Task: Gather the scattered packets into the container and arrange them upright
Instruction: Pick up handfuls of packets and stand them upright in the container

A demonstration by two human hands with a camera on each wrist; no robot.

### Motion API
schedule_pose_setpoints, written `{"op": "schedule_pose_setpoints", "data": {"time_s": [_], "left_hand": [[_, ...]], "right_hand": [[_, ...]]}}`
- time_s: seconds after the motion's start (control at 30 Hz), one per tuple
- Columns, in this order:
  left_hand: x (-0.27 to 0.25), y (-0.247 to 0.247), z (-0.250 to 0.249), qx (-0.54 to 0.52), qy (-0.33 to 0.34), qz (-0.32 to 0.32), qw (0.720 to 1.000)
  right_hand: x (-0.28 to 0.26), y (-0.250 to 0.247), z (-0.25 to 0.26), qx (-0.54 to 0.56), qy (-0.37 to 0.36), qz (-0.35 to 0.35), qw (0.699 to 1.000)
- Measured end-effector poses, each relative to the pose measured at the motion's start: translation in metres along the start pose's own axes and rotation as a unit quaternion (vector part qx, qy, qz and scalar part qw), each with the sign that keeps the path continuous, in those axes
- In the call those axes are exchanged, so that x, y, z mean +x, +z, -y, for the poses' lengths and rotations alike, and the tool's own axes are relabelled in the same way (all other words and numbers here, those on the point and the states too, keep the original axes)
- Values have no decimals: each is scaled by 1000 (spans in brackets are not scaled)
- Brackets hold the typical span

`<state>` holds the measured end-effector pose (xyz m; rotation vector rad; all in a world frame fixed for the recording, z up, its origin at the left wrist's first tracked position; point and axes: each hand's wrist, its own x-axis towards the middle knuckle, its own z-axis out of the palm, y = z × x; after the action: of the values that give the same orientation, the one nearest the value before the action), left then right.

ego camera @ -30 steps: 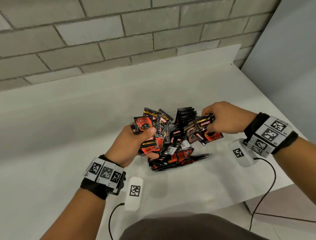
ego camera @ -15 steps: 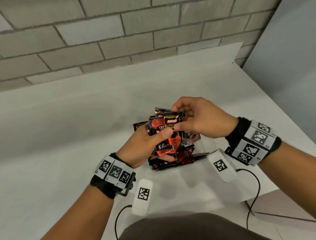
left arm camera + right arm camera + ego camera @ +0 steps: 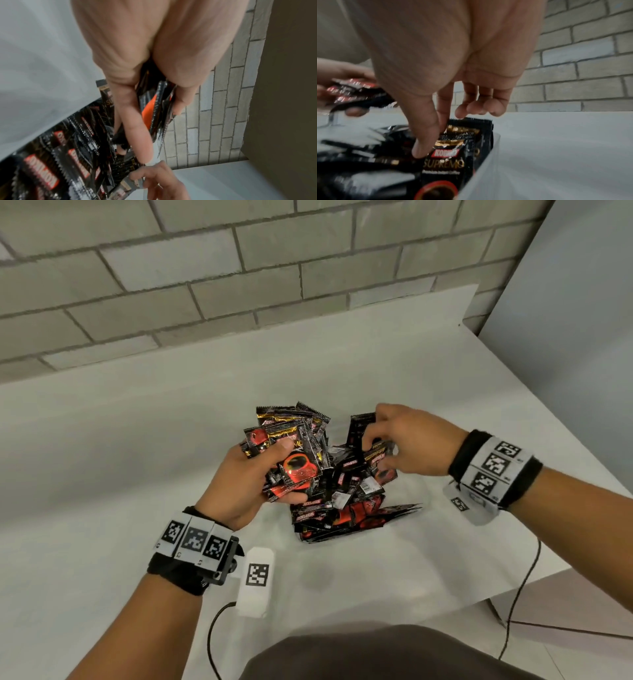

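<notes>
Sorting this left to right, so you can see why each thing sits where it does:

left hand (image 3: 245, 484): your thumb and curled fingers are clamped round a fanned stack of coffee sachets (image 3: 291, 453), held above the pile. Looks like you're squaring them up in the palm so they go in as one upright block rather than one at a time.

loose sachets (image 3: 337, 501): heaped in the middle between your hands, lying every which way, some flat at the near edge.

clear container (image 3: 489, 152): hard to see from the head view, but the right wrist view shows its pale wall with a few sachets already standing on end against it. Guessing that row is your anchor for the rest.

right hand (image 3: 407, 440): thumb and forefinger are pinching the top of one black Supremo sachet (image 3: 452, 155), the other fingers hanging loose. Top-edge grip makes sense, it keeps the packet vertical.

table (image 3: 102, 474): white, under everything.
</notes>
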<state>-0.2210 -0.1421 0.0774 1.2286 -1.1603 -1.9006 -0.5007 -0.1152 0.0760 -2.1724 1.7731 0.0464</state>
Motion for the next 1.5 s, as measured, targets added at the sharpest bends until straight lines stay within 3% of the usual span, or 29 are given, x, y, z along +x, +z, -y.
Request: {"op": "schedule_pose_setpoints", "data": {"time_s": [0.23, 0.33, 0.6, 0.73, 0.87, 1.0, 1.07, 1.27, 1.5], "left_hand": [[-2, 1, 4, 12, -4, 29, 1000], [-3, 0, 7, 19, -4, 36, 999], [-3, -1, 9, 22, -1, 39, 999], [-4, 1, 9, 23, -3, 40, 999], [-5, 0, 9, 23, -3, 43, 999], [-6, -2, 8, 22, 0, 40, 999], [-6, -2, 8, 22, 0, 39, 999], [-5, 0, 8, 22, 1, 40, 999], [-5, -1, 8, 24, -1, 42, 999]], "right_hand": [[8, 7, -4, -49, 0, -71, 996], [5, 4, -3, -60, 7, -46, 997], [-5, 20, 1, -217, 61, 10, 974], [-3, 22, -4, -192, 106, 9, 976], [-3, 15, -6, -117, 107, 0, 987], [-5, 4, -13, -88, 97, -90, 987], [-5, 1, -17, -92, 94, -123, 984], [-4, 12, -16, -113, 77, -95, 986], [-3, 11, -20, -138, 51, -145, 978]]}}
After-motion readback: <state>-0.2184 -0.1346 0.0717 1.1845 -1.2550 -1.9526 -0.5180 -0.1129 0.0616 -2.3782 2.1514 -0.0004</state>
